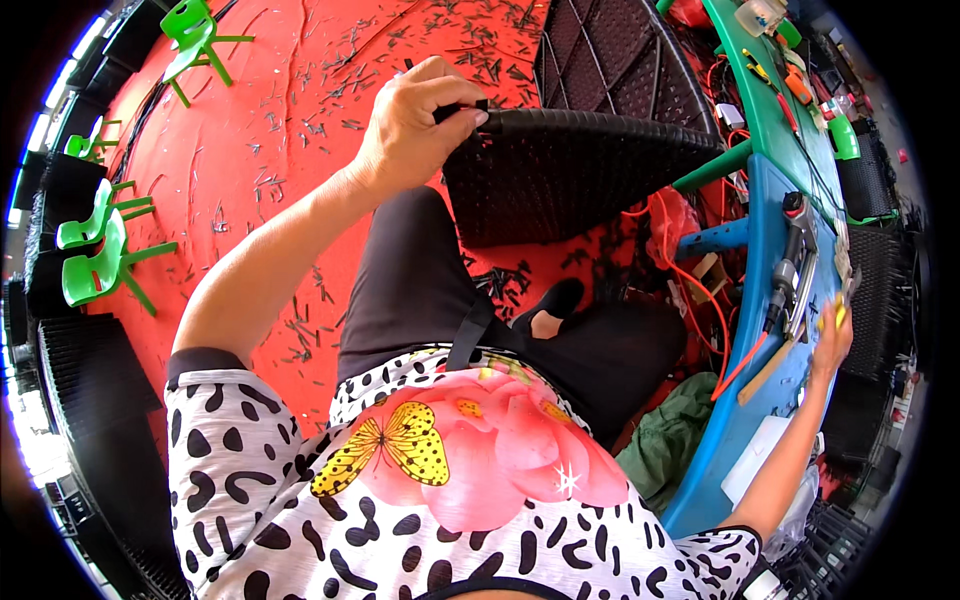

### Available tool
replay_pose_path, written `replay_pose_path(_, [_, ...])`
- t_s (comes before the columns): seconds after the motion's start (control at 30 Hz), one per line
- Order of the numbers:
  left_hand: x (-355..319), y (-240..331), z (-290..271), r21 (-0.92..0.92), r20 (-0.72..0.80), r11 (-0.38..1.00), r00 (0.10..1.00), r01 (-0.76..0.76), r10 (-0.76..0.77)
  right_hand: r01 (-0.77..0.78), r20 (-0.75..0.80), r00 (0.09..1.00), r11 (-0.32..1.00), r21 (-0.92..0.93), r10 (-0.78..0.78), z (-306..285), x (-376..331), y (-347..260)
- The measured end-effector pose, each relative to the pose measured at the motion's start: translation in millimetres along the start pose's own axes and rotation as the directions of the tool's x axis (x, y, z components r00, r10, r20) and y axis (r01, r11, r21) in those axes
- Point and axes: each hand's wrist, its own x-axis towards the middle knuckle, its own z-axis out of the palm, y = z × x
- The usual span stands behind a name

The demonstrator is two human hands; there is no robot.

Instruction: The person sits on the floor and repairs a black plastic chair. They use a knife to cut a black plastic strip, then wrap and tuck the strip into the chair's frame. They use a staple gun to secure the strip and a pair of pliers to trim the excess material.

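My left hand (415, 120) pinches the near corner of a black woven wicker panel (570, 170) that stands on edge in front of my knees. A loose black strip end sticks out between thumb and fingers. My right hand (832, 335) reaches out to the blue table (745, 400) on my right and closes on a small yellow-handled tool (840, 315). A grey pneumatic tool (793, 270) with a black hose lies on the table just left of that hand.
A second black wicker panel (600, 50) leans behind the first. Black strip offcuts litter the red floor (300, 100). Green plastic chairs (100, 250) stand at the left, stacked black wicker pieces (90, 390) below them. A green table (775, 90) holds small tools.
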Motion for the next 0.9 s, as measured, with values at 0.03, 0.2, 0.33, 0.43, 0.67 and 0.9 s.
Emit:
replay_pose_path(0.03, [-0.4, -1.4, 1.1, 0.044, -0.031, 0.997, 0.997, -0.067, 0.068, 0.086, 0.081, 0.992, 0.988, 0.126, -0.096, 10.6, -2.8, -46.0])
replay_pose_path(0.2, [-4.3, -6.5, 9.6, 0.133, -0.140, 0.969, 0.964, -0.206, 0.224, 0.728, 0.174, 0.647, 0.669, 0.149, -0.743, 68.2, -40.0, -275.8])
replay_pose_path(0.33, [-5.9, -5.4, 13.7, 0.070, -0.184, 0.974, 0.957, -0.216, 0.226, 0.885, 0.116, 0.460, 0.465, 0.024, -0.880, 104.9, -40.1, -337.1])
replay_pose_path(0.43, [-7.7, -5.2, 16.6, -0.040, -0.211, 0.977, 0.957, -0.210, 0.198, 0.920, 0.147, 0.391, 0.392, -0.027, -0.909, 121.6, -40.0, -356.3])
replay_pose_path(0.67, [-9.7, -8.4, 22.4, -0.079, -0.262, 0.968, 0.942, -0.236, 0.209, 0.939, 0.160, 0.344, 0.339, -0.057, -0.925, 136.5, -39.3, -373.8])
replay_pose_path(0.9, [-11.4, -9.1, 22.8, -0.063, -0.247, 0.955, 0.931, -0.290, 0.267, 0.953, 0.148, 0.302, 0.298, -0.050, -0.942, 142.9, -38.6, -381.9])
